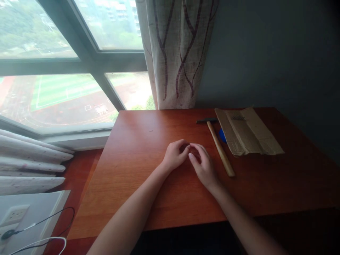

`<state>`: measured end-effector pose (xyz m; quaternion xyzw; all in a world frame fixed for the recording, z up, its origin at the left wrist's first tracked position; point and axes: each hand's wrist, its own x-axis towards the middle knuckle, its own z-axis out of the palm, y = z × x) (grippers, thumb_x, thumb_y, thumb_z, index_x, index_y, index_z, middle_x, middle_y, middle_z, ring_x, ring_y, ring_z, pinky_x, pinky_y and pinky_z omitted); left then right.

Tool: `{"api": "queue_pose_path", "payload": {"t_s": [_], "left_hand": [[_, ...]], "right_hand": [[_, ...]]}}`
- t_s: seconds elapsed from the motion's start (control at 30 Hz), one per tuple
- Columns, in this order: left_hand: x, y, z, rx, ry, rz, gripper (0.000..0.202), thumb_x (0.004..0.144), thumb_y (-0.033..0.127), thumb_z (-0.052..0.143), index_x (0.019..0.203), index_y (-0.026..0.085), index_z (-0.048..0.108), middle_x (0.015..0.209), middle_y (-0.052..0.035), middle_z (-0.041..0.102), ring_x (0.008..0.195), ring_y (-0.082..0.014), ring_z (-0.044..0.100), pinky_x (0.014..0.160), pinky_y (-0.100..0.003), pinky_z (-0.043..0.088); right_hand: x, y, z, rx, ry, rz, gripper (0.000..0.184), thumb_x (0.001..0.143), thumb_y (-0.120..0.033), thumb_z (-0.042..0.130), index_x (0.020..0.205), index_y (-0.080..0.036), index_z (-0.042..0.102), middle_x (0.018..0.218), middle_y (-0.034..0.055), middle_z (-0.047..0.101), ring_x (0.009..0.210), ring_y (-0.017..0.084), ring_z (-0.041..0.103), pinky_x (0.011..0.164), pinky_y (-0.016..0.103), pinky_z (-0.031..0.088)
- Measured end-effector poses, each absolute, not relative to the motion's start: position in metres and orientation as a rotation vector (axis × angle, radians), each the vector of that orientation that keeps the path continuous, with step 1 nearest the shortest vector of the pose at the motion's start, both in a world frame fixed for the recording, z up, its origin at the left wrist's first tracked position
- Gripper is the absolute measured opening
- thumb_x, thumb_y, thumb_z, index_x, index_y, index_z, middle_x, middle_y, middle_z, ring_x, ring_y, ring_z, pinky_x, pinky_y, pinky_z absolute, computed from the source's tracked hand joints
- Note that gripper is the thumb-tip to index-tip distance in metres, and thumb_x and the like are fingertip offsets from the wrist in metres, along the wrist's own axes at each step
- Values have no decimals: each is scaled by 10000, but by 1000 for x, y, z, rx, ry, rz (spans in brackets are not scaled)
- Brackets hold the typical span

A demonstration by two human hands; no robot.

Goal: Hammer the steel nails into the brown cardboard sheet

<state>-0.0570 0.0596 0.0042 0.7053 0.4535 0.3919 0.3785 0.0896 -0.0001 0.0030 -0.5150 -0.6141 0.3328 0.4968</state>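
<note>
My left hand [175, 154] and my right hand [205, 166] rest on the wooden table, their fingertips meeting in the middle. The fingers of both curve loosely, with a gap between thumb and fingers; I see no object in them. Just to the right of my right hand lies a hammer [220, 148], its wooden handle pointing towards me and its dark head at the far end. A flat piece of brown cardboard [245, 136] is beyond it, with several small dark nail-like pieces [237, 117] on top. Part of a blue object [222, 135] shows from under the cardboard's left edge.
The reddish-brown table [127, 159] has its back edge by a patterned curtain [175, 63] and a window [66, 92]. A tiny dark mark or piece [151, 131] lies on its far left. Cables [39, 221] hang from a wall socket at lower left.
</note>
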Motion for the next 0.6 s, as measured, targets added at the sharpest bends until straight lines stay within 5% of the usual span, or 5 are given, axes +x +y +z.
{"api": "queue_pose_path", "payload": {"t_s": [0.13,0.33,0.6], "left_hand": [[-62,63,-1,1466,1104,1173,271,903,395,593,807,144,622,697,-5,631,636,-126,563,610,-221,446],[-69,65,0,1394,985,1165,391,901,420,508,618,154,547,549,2,553,522,-111,523,523,-212,425],[-69,69,2,1419,881,1077,263,843,319,498,680,137,595,594,-24,627,545,-120,585,539,-213,477]], "right_hand": [[60,51,2,-1067,-1170,1085,312,915,-445,599,1129,-227,658,1176,91,673,1113,230,637,968,383,527],[43,69,2,-796,-1120,1638,344,921,-482,538,972,-202,732,1068,69,731,712,149,611,577,254,462],[58,74,2,-727,-1193,1736,259,900,-397,640,1084,-240,734,1214,54,708,835,158,652,557,223,438]]}}
